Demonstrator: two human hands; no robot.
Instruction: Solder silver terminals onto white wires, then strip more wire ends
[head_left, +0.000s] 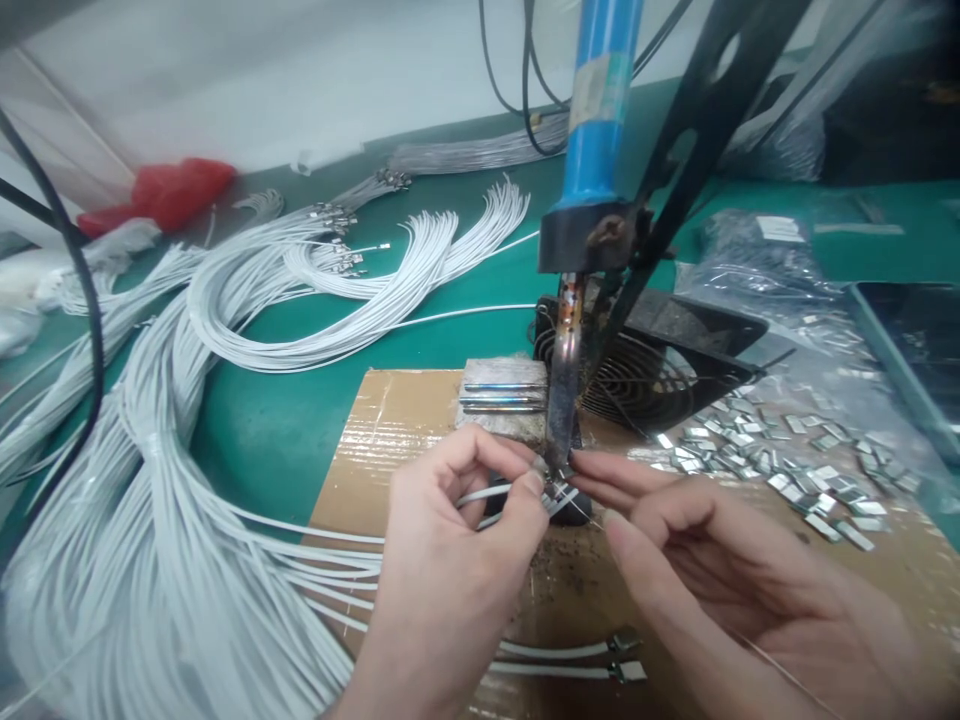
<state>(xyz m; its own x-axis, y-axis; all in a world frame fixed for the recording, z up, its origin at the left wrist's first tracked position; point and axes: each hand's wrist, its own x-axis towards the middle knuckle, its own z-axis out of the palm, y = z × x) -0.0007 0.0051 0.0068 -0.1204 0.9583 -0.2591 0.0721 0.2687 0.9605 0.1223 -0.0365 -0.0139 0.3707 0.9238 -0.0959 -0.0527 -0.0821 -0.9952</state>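
Observation:
Under the tip of a soldering iron [562, 400] with a blue handle, my left hand [465, 540] pinches white wires [484, 494] between thumb and fingers. Their ends meet the iron's tip, where small metal parts are partly hidden. My right hand [720, 570] is just right of the tip, its thumb and fingertips close together around a thin wire [780, 665] that runs across the palm. Below my hands lie two white wires with metal connectors [626, 671] on the cardboard [405, 410].
Large bundles of white wire [172, 500] cover the left. A black fan [652, 360] stands behind the iron. Many small metal pieces [817, 490] lie at the right, near plastic bags [757, 260] and a dark flat device [915, 340]. A red bag [172, 195] sits at the back left.

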